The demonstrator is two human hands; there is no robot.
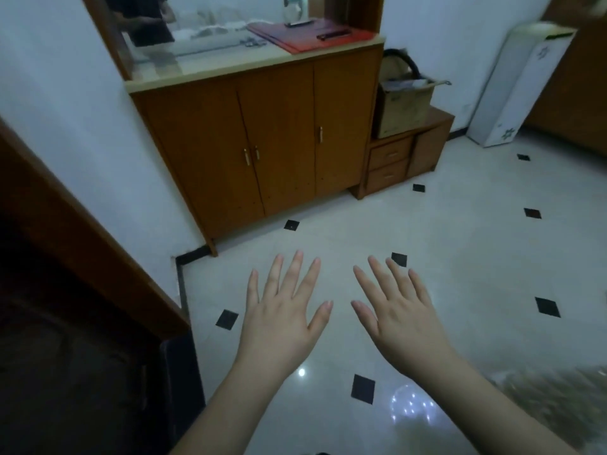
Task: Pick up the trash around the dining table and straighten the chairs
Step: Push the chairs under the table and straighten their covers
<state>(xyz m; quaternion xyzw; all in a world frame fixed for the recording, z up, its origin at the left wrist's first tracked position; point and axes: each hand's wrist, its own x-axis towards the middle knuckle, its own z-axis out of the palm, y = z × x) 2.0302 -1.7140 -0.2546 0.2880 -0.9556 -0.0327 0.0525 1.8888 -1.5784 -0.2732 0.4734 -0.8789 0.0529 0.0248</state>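
Both hands out front, palms down, above a pale tiled floor (460, 224) set with small black diamond insets. Left hand (282, 320) with fingers straight and fanned wide, holding nothing; right hand (399, 318) the same — grip wide, fingers spread, nothing in it. The two near each other, thumbs apart, neither touching anything.

No dining table, chair or piece of trash to be made out for certain anywhere in view, so nothing to say on where they lie or how they look. At lower right, a blurred grey-brown mottled patch (555, 402) cut off by the frame edge — too smeared to name.

Straight ahead against the white wall, a brown wooden cabinet (262, 139) with three doors and small metal handles, topped by a pale bench (197, 73). On that bench, a red flat folder or mat (305, 39) with two dark slim objects lying on it, too small to identify. Behind it a mirror or glass panel (184, 24) showing a dark-clothed figure, cut off at the top.

Right of the cabinet, a low wooden drawer unit (397, 162) carrying an open cardboard box (404, 106) with a dark curved hose or handle rising behind. Farther right, a white rectangular appliance (519, 87) leaning by the wall, its top blurred. Along the left edge, dark brown furniture (65, 290), mostly in shadow and cut off.
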